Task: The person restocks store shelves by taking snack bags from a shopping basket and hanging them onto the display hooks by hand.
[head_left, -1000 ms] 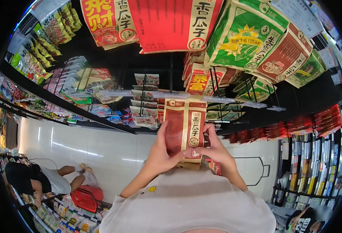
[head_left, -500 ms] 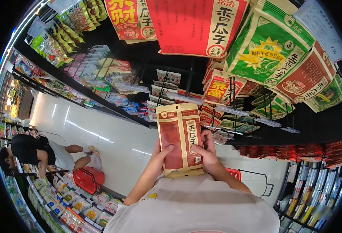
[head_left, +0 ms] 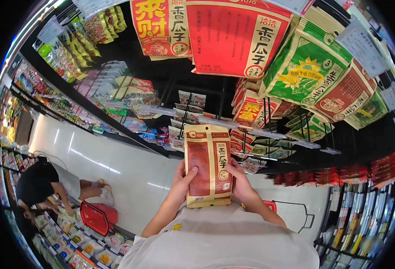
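Note:
A brown and cream snack packet is held upright in front of my chest, its printed face toward me. My left hand grips its left edge, with the thumb on the front. At the right edge my right hand holds it too, the fingers mostly behind the packet. Beyond it hang a large red packet, a green packet and a red and yellow packet on the shelf hooks.
Clear price rails edge the shelf just past the packet. On the left a person bends over a low shelf beside a red basket. Another red basket with a black handle stands behind my right arm. Bottles or packs line the right shelf.
Since a second ago, both thumbs have shifted up the packet's front and the packet sits a little lower. The person at the left has bent further down.

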Motion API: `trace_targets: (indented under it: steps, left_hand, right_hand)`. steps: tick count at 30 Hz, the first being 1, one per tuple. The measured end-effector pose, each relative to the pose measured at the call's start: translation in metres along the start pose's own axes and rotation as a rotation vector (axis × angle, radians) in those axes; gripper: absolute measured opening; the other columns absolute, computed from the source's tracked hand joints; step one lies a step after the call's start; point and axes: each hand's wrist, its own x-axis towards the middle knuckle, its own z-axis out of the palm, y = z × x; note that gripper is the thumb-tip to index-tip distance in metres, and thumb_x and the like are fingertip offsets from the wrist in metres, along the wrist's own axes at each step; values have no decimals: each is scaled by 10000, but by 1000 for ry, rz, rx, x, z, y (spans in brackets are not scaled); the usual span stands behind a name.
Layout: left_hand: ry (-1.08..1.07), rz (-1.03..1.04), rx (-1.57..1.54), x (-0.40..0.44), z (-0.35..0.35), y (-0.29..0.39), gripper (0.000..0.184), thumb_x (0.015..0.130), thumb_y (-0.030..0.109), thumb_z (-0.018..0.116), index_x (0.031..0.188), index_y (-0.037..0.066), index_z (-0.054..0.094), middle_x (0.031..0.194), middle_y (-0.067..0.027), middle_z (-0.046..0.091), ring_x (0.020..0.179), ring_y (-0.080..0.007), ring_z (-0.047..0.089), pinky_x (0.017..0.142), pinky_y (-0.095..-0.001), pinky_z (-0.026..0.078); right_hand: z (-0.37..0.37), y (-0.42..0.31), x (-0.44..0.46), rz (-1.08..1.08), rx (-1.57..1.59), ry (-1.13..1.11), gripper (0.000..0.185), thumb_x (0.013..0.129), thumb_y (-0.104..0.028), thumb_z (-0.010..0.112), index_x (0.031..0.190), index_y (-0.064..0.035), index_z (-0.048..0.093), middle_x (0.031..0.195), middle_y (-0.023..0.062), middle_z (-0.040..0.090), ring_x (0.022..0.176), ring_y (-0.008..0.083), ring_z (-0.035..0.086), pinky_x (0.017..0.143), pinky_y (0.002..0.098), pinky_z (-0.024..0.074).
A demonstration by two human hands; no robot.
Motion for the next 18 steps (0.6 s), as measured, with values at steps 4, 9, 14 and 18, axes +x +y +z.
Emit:
trace_targets:
  steps: [4, 9, 14, 18]
  left_hand:
    - [-101, 56, 123, 6, -10, 7, 461, 927, 161, 623, 1327, 39, 427, 1206, -84, 579, 1098, -152, 566, 915, -294, 477]
    - [-199, -1, 69, 27, -31, 34, 479, 913, 200, 648, 1298, 11, 433, 1203, -109, 583, 1081, -158, 574, 906, -295, 477]
    - [-194, 37, 137, 52, -49, 63, 405, 920, 202, 643, 1234, -4, 489, 1103, -99, 635, 968, -134, 620, 822, -265, 502]
    - [-216, 48, 162, 61, -68, 76, 313, 941, 190, 619, 1176, -3, 544, 1025, -67, 663, 905, -104, 626, 778, -248, 501]
  right_hand:
    - [24, 11, -7, -109, -37, 65, 437, 903, -96, 641, 1294, -77, 446, 1197, 55, 592, 1097, 130, 580, 918, 293, 480]
    - [42, 28, 3, -181, -57, 73, 473, 884, -80, 678, 1294, -70, 443, 1180, 47, 611, 1047, 124, 607, 882, 282, 500]
    - [68, 51, 13, -218, -125, 92, 472, 878, -75, 685, 1284, -63, 445, 1183, 53, 614, 1042, 122, 609, 881, 284, 502]
    - [88, 64, 15, -210, -136, 163, 448, 884, -75, 676, 1273, -56, 455, 1168, 51, 619, 1029, 116, 608, 872, 281, 502]
